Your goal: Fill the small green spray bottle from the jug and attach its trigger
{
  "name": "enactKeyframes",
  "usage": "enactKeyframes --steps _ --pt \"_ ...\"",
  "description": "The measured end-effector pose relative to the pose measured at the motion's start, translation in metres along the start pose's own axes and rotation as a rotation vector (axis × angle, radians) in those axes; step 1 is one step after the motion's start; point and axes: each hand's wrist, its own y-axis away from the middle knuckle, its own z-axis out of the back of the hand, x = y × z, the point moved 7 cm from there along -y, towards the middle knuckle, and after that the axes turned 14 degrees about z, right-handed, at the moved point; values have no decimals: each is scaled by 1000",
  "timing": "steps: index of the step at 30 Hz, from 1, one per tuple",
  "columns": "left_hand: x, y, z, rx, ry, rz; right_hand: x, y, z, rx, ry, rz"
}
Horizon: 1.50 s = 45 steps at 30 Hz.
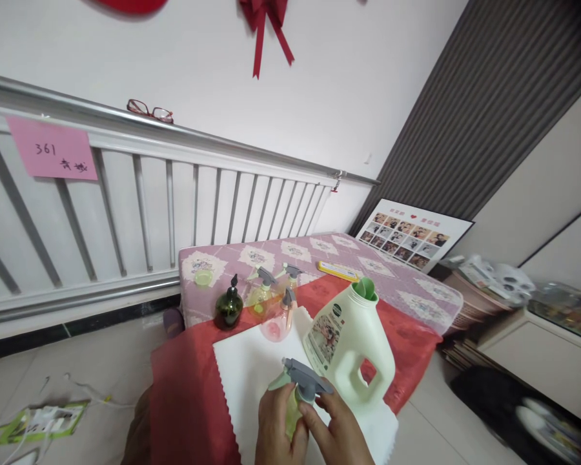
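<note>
At the front of the table, a spray bottle (293,413) with a grey trigger head (306,376) stands between my two hands. Wrapped round its left side is my left hand (277,423). The thumb and fingers of my right hand (339,426) pinch the neck, just under the trigger head. Much of the yellowish-green body is hidden behind my fingers. Close by on the right is a large pale-green detergent jug (346,336), its mouth open and showing a green inner spout (364,289). A white scalloped mat (252,374) lies beneath.
Behind the mat are a dark-green pump bottle (229,307), a pink spray bottle (277,324) and yellowish spray bottles (260,298). A round green lid (204,278) and a yellow box (337,270) lie farther back. Red cloth (188,387) covers the table's front. A white radiator (213,200) lines the wall.
</note>
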Motion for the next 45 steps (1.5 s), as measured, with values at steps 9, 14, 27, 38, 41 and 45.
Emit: enactKeyframes --steps 9,14,27,38,41,45 --pt "2 -1 0 23 -28 -30 -10 10 -8 -69 -230 -46" --pt "1 -2 -1 17 -40 -63 -4 6 -4 74 -333 -42" --pt "3 -5 1 26 14 -49 -8 2 -13 -70 -402 -61" --pt "-2 -6 0 43 18 -48 -11 4 -12 -123 -484 -106" --pt "-5 -6 -1 51 17 -63 -19 5 -15 -124 -553 -140" --pt "-6 -6 -2 46 16 -74 -33 8 -13 -220 -617 -184"
